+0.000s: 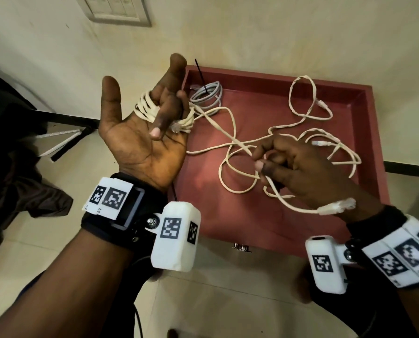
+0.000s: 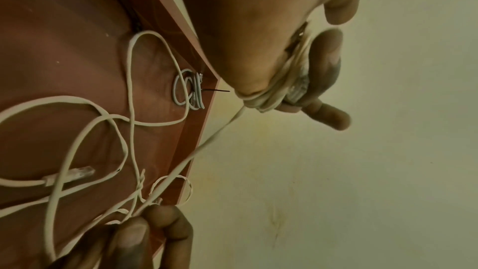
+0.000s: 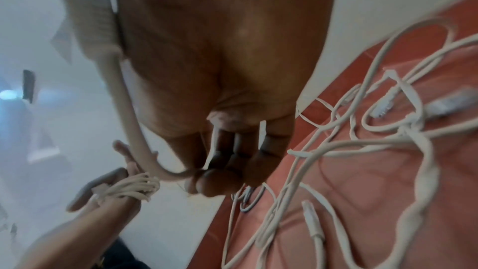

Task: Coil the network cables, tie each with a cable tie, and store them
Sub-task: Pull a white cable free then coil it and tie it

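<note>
My left hand is palm up at the red tray's left edge. Several turns of a white network cable coil are wound round its fingers, and one bent finger pins them; the coil shows again in the left wrist view. A strand runs from it to my right hand, which pinches the cable over the tray; a connector trails by that wrist. More loose white cable lies tangled in the tray. A grey cable, coiled and bound with a black cable tie, sits in the tray's far left corner.
The tray rests on a pale tiled floor against a cream wall. A dark cloth heap and a black bar lie to the left. A switch plate is on the wall above.
</note>
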